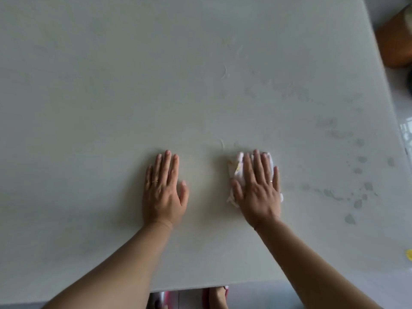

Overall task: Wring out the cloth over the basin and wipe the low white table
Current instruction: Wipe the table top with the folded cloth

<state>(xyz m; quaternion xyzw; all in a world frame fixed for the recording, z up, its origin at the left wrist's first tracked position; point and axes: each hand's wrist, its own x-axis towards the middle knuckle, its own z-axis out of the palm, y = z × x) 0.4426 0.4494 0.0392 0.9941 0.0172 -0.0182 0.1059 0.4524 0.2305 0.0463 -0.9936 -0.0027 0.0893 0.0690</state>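
The low white table [133,85] fills almost the whole view. My right hand [258,188] lies flat, fingers spread, pressing a small crumpled white cloth [236,168] with pale print against the tabletop near the front middle. The cloth shows at the fingertips and beside the thumb; most of it is hidden under the palm. My left hand [163,188] rests flat on the bare table to the left of the cloth, fingers together, holding nothing. No basin is in view.
Wet drops and smears [356,197] dot the table's right part. An orange-brown object [394,41] stands past the right edge at the top. My foot in a red sandal [217,296] shows under the front edge. A yellow scrap [409,255] sits at far right.
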